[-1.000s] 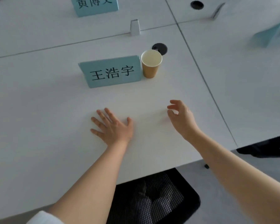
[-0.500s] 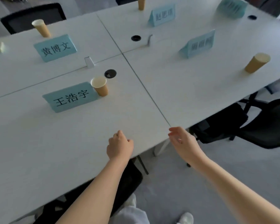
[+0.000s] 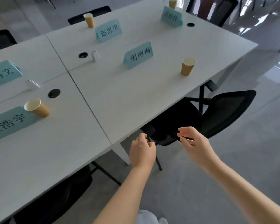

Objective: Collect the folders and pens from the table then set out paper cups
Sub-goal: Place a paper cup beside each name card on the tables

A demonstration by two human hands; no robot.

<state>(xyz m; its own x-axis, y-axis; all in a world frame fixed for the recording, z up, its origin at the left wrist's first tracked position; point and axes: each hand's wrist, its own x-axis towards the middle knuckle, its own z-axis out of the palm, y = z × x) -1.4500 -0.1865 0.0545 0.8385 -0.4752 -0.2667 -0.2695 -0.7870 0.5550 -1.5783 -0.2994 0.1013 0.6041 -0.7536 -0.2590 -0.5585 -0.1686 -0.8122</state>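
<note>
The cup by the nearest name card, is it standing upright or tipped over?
Upright. The cup stands on its base on the table, its open rim up; its lean looks like wide-angle distortion. No liquid shows inside.

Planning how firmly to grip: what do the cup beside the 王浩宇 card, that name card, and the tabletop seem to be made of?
Cup: likely paper, matte tan outside, pale lining, thin rolled rim.
Name card: probably folded card stock, matte light blue with black print; could be plastic-coated.
Tabletop: smooth white panel, looks like laminate, faint sheen, with a seam between sections.
</note>
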